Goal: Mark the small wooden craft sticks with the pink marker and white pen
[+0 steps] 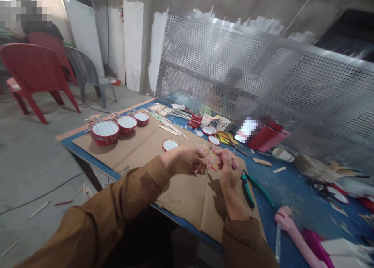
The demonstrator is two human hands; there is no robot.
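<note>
Over the brown cardboard (pixel 187 205), my left hand (pixel 193 158) is closed on a thin wooden stick (pixel 208 154). My right hand (pixel 230 170) faces it, fingers curled round a small purple-ended object (pixel 234 165) whose kind is hidden. A tangle of colourful rubber bands (pixel 212 158) shows between and behind the hands. Just beyond my left hand lies a small round white-topped piece with a red rim (pixel 170 144). Green-handled pliers (pixel 248 192) rest right of my right hand.
Small red drums (pixel 105 132) with white tops stand at the left. Thin sticks (pixel 168 121), scissors (pixel 224 137), a lit phone (pixel 246 130) and a pink tool (pixel 295 231) lie about the blue table. A perforated metal panel (pixel 263 73) rises behind it.
</note>
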